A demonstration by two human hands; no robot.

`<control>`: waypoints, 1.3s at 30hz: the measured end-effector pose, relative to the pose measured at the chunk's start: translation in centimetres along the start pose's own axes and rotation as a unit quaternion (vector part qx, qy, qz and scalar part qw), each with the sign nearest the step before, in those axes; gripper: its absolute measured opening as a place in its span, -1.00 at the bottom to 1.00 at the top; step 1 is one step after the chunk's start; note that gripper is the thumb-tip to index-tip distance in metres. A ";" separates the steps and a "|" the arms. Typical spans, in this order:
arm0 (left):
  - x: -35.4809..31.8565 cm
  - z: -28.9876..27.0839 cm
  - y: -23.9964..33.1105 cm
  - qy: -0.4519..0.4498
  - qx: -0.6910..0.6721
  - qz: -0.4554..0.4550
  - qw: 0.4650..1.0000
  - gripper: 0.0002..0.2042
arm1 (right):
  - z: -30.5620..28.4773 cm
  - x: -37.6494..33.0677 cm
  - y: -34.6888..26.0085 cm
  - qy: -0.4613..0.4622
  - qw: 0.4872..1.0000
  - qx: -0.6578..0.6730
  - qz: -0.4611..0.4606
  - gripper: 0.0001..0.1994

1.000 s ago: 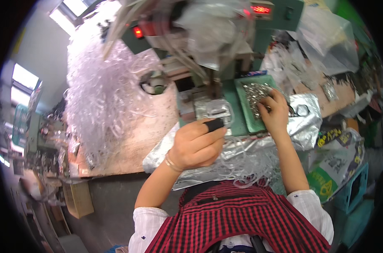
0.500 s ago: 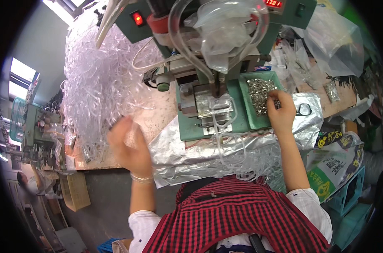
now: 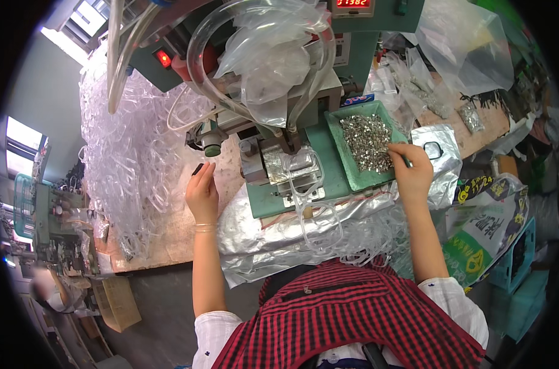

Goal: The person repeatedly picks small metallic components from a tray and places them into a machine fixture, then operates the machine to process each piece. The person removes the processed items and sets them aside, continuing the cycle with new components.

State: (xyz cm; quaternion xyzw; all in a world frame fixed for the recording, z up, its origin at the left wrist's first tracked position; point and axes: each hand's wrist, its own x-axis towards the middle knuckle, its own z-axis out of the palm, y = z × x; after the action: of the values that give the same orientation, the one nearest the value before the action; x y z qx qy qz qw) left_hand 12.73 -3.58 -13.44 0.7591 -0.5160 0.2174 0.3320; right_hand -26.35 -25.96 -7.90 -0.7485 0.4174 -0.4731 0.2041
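Observation:
My left hand [image 3: 202, 195] is raised over the table beside the machine's dark green knob [image 3: 212, 149]. Its fingers are stretched out, with something small and black at one fingertip, perhaps a cover. My right hand [image 3: 415, 175] is at the right rim of a green tray [image 3: 351, 169] of small shiny metal pieces [image 3: 365, 141]. Thumb and fingers are pinched there; a dark bit shows between them, and what they hold is hidden. Between the hands stands a green bench press [image 3: 270, 200]. A loop of clear tubing [image 3: 319, 175] lies on its metal block and hangs over the front.
A large heap of clear plastic strips [image 3: 129, 147] covers the table's left. Silver foil [image 3: 245, 255] lines the front edge, with more clear tubing [image 3: 372, 237] at my lap. Hoses and a plastic bag [image 3: 267, 61] hang over the press. A dark-rimmed loop [image 3: 433, 149] lies right.
My left hand has come away from the clear heap toward the press. My right hand has shifted from over the metal pieces to the tray's rim. The whole view has turned slightly.

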 end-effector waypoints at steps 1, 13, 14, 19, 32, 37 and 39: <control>0.5 -0.6 1.4 0.018 -0.033 -0.029 0.999 -0.69 | -0.3 -0.2 0.0 0.006 0.999 0.025 0.032 -0.87; 4.3 -3.5 3.7 0.284 -0.539 -0.338 0.718 -0.88 | 5.2 3.0 -12.7 -0.192 0.937 0.292 0.009 -0.83; 3.7 -4.2 4.4 0.278 -0.543 -0.312 0.728 -0.88 | 5.2 2.9 -12.8 -0.192 0.940 0.283 -0.010 -0.71; 4.7 -9.4 11.9 0.240 -0.628 -0.180 0.719 -0.89 | 5.8 2.6 -12.6 -0.197 0.914 0.350 0.054 -0.58; 9.4 -8.7 17.1 0.161 -0.484 0.069 0.857 -0.90 | 3.9 2.1 -14.9 -0.275 0.846 0.448 0.087 -0.49; 6.6 -7.8 18.7 0.004 -0.220 0.338 0.915 -0.78 | 3.7 3.2 -6.1 -0.144 0.982 -0.034 -0.119 -0.73; 6.7 -6.0 18.9 0.030 -0.206 0.386 0.899 -0.76 | 3.8 2.3 -1.4 -0.105 0.967 -0.201 -0.120 -0.75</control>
State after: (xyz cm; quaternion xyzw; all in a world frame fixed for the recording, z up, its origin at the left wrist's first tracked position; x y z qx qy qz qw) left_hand -2.28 -8.14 0.48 0.4079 -0.7916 0.2404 0.3862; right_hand -21.97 -27.38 -7.43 -0.8641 0.3874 -0.3195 0.0337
